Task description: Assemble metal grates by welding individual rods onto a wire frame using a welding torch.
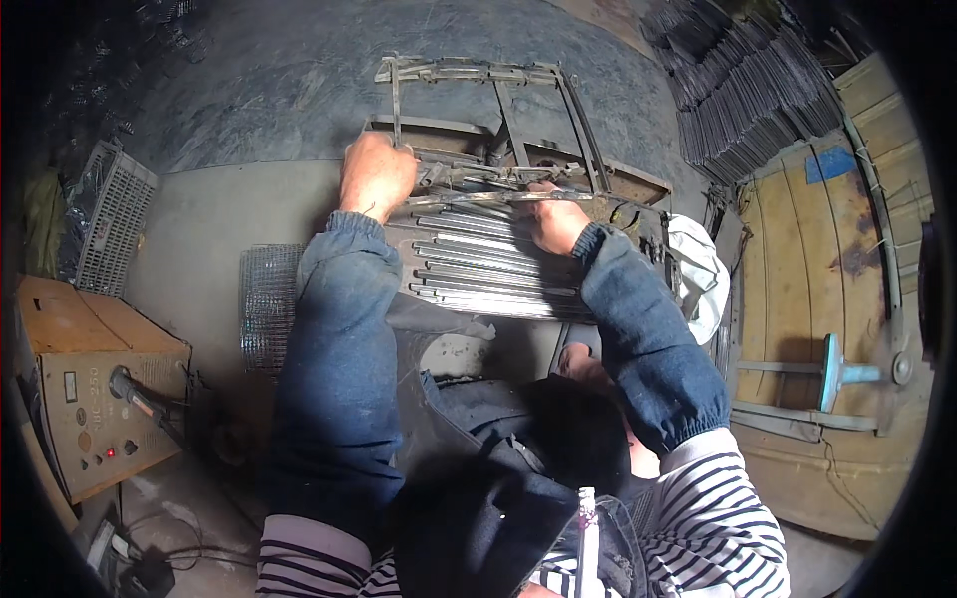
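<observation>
A rectangular metal frame [506,110] of thin flat bars stands raised at the far side of a metal workbench [638,177]. My left hand [377,177] is closed in a fist at the frame's left side bar, around its lower end. My right hand [556,217] is at the near rail [459,200], its fingers curled in and pressed together; what they hold is hidden. Several shiny metal rods [488,269] lie side by side on the bench, just nearer than the rail and partly under my right hand.
An orange-and-grey welding machine [110,399] with a red light stands at the left. Wire mesh panels [269,304] and a grey plastic crate [115,219] lie beyond it. Stacked metal grids [748,95] rise at the far right. White cloth [698,274] hangs by the bench's right end.
</observation>
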Demonstrator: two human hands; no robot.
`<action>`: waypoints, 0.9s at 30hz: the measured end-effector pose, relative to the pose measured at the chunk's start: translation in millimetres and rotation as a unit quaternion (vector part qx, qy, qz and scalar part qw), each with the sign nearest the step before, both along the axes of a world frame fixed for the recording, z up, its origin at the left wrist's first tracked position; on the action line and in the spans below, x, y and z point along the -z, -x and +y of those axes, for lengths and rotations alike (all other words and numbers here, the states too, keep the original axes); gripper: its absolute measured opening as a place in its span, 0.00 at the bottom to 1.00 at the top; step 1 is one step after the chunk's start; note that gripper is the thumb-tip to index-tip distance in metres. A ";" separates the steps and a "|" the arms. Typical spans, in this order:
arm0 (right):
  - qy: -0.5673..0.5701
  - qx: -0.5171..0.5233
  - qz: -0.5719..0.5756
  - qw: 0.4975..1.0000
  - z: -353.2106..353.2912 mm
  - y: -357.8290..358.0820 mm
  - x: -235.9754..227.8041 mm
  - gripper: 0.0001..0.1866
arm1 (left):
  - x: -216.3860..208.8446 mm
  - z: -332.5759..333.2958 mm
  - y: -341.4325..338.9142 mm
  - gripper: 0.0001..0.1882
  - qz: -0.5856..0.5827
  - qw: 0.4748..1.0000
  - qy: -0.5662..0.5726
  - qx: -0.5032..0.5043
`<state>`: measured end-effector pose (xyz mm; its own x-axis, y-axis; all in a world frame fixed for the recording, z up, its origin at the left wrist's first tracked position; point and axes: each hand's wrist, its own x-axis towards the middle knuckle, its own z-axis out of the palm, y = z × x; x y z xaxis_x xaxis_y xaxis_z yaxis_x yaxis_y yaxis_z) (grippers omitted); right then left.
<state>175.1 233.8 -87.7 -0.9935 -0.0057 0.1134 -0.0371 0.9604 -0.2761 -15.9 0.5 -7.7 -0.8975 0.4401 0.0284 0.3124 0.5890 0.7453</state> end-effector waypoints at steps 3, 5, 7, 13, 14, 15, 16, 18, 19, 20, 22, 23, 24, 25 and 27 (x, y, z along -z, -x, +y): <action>0.036 0.024 -0.029 0.999 -12.4 -10.7 -11.8 0.09 | -2.8 -2.1 -0.9 0.17 -0.004 1.000 -0.002 -0.003; 0.110 -0.007 0.028 0.994 -16.6 -21.6 -15.3 0.11 | -5.5 -3.7 -2.0 0.17 -0.004 1.000 0.009 -0.003; 0.087 -0.010 0.027 0.996 -20.0 -31.8 -21.0 0.11 | -5.0 -1.6 -2.0 0.17 -0.002 1.000 0.001 -0.002; 0.096 -0.028 0.077 0.992 -23.5 -51.4 -41.3 0.16 | -6.3 3.4 -2.1 0.17 -0.009 1.000 -0.003 -0.001; 0.120 0.003 0.075 0.990 -26.3 -55.9 -45.5 0.17 | -7.4 3.8 -3.8 0.17 -0.010 1.000 0.001 0.000; 0.123 -0.003 0.080 0.989 -28.8 -58.0 -54.9 0.17 | -7.2 3.0 -3.8 0.17 -0.005 1.000 0.002 -0.001; 0.144 -0.003 0.093 0.985 -32.3 -58.8 -64.9 0.17 | -5.0 2.3 -2.6 0.16 -0.001 1.000 0.003 -0.003; 0.185 -0.009 0.122 0.975 -31.9 -55.4 -82.6 0.16 | -2.2 -1.1 0.7 0.16 -0.007 1.000 -0.007 0.002; 0.193 0.076 0.065 0.976 -35.9 -54.0 -99.0 0.17 | -1.7 -5.3 0.9 0.17 -0.007 1.000 -0.002 -0.002; 0.209 0.095 0.084 0.970 -42.7 -45.3 -115.9 0.20 | -0.2 -9.1 1.9 0.17 -0.012 1.000 -0.001 -0.009; 0.133 0.111 0.114 0.978 -19.2 -34.0 -129.4 0.31 | -4.3 -4.7 -1.4 0.17 -0.014 1.000 0.000 -0.002; 0.131 0.078 0.151 0.977 -4.9 -22.9 -131.7 0.34 | -6.0 -2.2 -2.2 0.18 -0.016 1.000 0.007 -0.001; 0.118 0.091 0.121 0.981 8.6 -12.2 -133.7 0.33 | -4.6 -1.0 -1.5 0.18 -0.016 1.000 0.005 0.001; 0.098 0.108 0.078 0.986 22.3 -1.1 -135.5 0.31 | -3.2 -0.2 -1.0 0.18 -0.013 1.000 0.010 0.000; 0.071 0.113 0.101 0.986 50.8 18.8 -127.1 0.22 | -2.1 3.8 -0.7 0.18 -0.008 1.000 0.012 0.004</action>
<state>156.3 284.6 39.4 -0.9249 0.2432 0.2923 0.1054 0.9026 -0.4175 -15.2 4.2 -5.6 -0.8944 0.4473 0.0033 0.3048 0.6040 0.7364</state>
